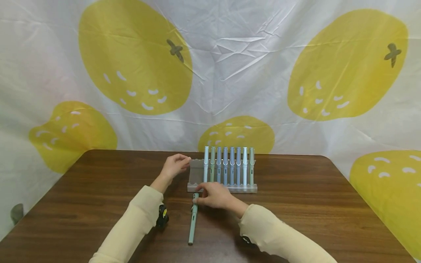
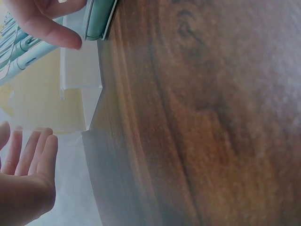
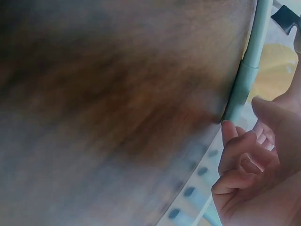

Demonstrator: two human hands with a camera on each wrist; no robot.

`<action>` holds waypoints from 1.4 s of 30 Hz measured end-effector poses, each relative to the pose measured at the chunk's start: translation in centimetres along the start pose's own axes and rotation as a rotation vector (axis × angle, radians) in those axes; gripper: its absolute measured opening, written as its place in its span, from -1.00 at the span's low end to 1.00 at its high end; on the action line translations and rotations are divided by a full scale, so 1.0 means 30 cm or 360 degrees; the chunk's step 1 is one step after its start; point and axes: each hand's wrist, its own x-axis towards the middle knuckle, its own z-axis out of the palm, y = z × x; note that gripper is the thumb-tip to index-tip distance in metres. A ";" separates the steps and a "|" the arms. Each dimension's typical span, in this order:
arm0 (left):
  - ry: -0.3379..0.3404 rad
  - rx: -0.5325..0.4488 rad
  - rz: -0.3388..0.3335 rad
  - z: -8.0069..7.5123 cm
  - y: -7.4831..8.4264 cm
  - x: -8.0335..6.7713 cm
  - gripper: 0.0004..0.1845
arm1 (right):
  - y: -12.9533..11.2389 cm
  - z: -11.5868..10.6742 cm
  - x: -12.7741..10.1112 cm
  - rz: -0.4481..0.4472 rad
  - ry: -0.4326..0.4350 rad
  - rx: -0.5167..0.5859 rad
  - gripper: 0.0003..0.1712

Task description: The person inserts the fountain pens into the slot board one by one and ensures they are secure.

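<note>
A pale green pen (image 1: 192,221) lies on the brown table (image 1: 296,204), its cap end toward a clear pen rack (image 1: 196,172). My right hand (image 1: 198,197) pinches that cap end just in front of the rack. In the right wrist view its curled fingers (image 3: 235,141) touch the green pen (image 3: 248,70). My left hand (image 1: 185,160) hovers at the rack's empty left end; in the left wrist view its fingers (image 2: 33,150) are straight and hold nothing. Several pale blue and green pens (image 1: 228,164) stand in the rack's slots.
A white cloth with yellow fruit prints (image 1: 230,73) hangs right behind the table's far edge. In the left wrist view the clear rack (image 2: 80,66), the racked pens (image 2: 19,52) and the green pen's cap (image 2: 99,19) show at the upper left.
</note>
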 end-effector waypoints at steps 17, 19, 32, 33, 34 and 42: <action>0.0012 0.0025 0.0004 0.000 0.009 0.000 -0.71 | -0.028 -0.009 0.005 0.0067 -0.0180 -0.0144 -0.52; 0.0012 0.0016 0.0011 0.000 0.009 0.001 -0.71 | -0.033 -0.019 0.003 0.0078 -0.0221 -0.0130 -0.52; 0.0015 0.0016 0.0005 0.001 0.005 -0.003 -0.72 | -0.043 -0.013 -0.003 0.0221 -0.0211 -0.0190 -0.60; 0.0015 0.0011 0.0000 0.001 0.004 -0.003 -0.72 | -0.042 -0.011 -0.003 0.0226 -0.0201 -0.0185 -0.61; 0.0016 0.0012 -0.0002 0.002 0.003 -0.002 -0.72 | -0.040 -0.008 -0.004 0.0226 -0.0191 -0.0175 -0.63; 0.0026 0.0045 -0.0005 0.002 0.004 -0.004 -0.71 | -0.016 -0.001 -0.007 0.0183 -0.0152 0.0008 -0.73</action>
